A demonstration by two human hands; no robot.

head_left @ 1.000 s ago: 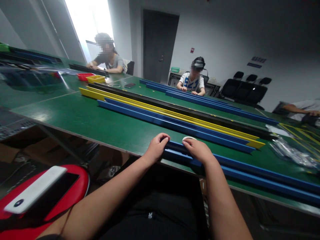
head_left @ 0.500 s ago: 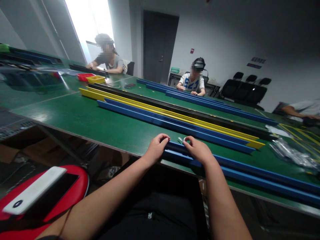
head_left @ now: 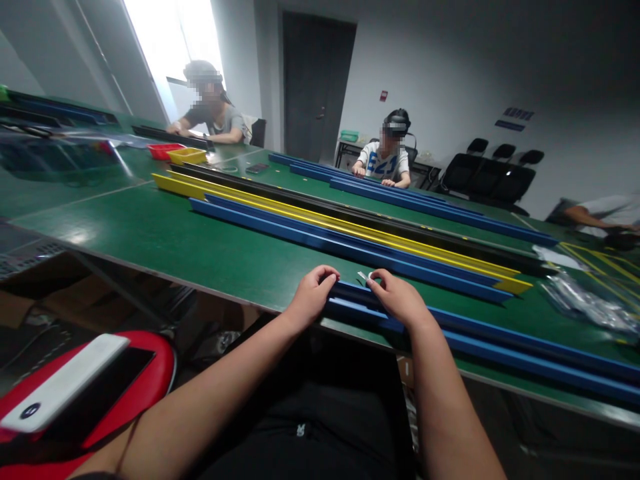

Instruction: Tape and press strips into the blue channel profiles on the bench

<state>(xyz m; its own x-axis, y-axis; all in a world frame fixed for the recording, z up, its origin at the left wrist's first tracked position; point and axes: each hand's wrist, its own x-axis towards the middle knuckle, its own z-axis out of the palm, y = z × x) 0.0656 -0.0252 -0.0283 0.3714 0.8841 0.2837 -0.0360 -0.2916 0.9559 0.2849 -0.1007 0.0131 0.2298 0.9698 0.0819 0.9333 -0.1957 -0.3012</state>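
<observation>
At the near edge of the table, a long blue channel-shaped rail (head_left: 515,352) runs from between my hands out to the right. My left hand (head_left: 313,295) is closed in a pinch at this rail's left end; whatever lies between thumb and forefinger is too small to make out. Over the rail, a little to the right, my right hand (head_left: 400,298) pinches a small white strip (head_left: 363,276) that sticks out leftward from the fingertips. The two hands are apart, with a short stretch of rail showing between them.
Beyond my hands lie another blue rail (head_left: 300,235), a yellow rail (head_left: 250,208) and black rails (head_left: 350,217). Plastic-wrapped pieces (head_left: 585,300) lie at right. A red stool (head_left: 155,360) bears a white device (head_left: 70,380). Co-workers sit across the green table (head_left: 115,233).
The view has shifted slightly. Both hands keep nearly the same pinched pose over the rail, and the white strip is still at my right fingertips.
</observation>
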